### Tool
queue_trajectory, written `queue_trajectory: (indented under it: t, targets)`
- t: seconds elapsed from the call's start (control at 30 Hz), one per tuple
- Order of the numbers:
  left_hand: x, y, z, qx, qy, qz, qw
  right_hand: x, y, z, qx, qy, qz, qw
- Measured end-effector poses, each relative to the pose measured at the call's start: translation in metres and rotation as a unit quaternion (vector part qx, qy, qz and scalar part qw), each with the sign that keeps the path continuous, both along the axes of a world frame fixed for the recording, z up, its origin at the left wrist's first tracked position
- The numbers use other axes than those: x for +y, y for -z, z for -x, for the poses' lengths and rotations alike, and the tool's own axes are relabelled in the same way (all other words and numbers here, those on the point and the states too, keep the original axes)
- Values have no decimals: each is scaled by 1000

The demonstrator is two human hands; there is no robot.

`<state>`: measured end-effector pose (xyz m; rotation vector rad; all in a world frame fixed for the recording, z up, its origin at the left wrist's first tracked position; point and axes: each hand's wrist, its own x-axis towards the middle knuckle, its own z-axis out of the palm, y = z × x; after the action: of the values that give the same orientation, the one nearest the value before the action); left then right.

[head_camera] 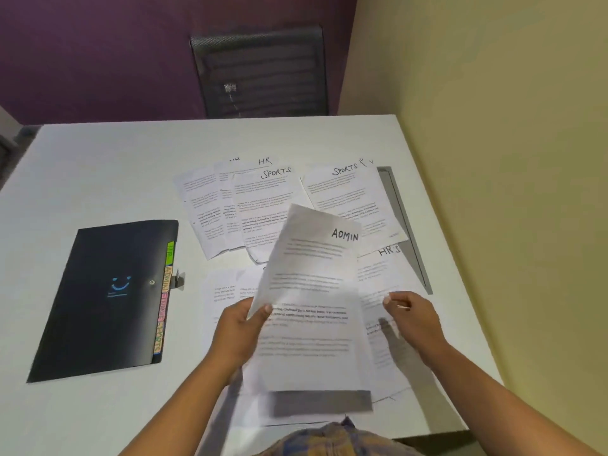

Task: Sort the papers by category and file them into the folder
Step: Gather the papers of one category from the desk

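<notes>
My left hand (240,330) pinches the left edge of a printed sheet headed ADMIN (312,291) and holds it lifted above the table. My right hand (413,319) hovers at that sheet's right side over a sheet headed HR (385,278), with thumb and fingers pinched together; what it holds is unclear. Two sheets headed SPORTS (263,199) (345,192) lie fanned further back among other papers. A black expanding folder (108,297) lies closed on the left, with coloured tabs (164,291) marked HR, ADMIN and SPORTS along its right edge.
The white table (115,159) runs to a yellow wall on the right. A dark mesh chair back (260,70) stands behind the table's far edge. A grey flat board (401,218) lies under the papers at the right.
</notes>
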<state>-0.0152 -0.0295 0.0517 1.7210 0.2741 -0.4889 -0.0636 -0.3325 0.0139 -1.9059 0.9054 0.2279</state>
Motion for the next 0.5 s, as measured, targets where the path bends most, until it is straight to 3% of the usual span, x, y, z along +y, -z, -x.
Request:
queue_trajectory:
  t: [0.1, 0.27, 0.37, 0.5]
  targets:
    - [1, 3, 4, 4, -37, 9, 999, -33, 18, 20, 70, 25, 176, 982]
    - [5, 5, 7, 19, -74, 30, 997, -51, 23, 38, 221, -13, 261, 940]
    - [5, 6, 6, 28, -86, 29, 995, -58, 30, 43, 243, -40, 190, 950]
    - [4, 8, 3, 27, -101, 27, 994, -59, 32, 57, 189, -18, 65, 980]
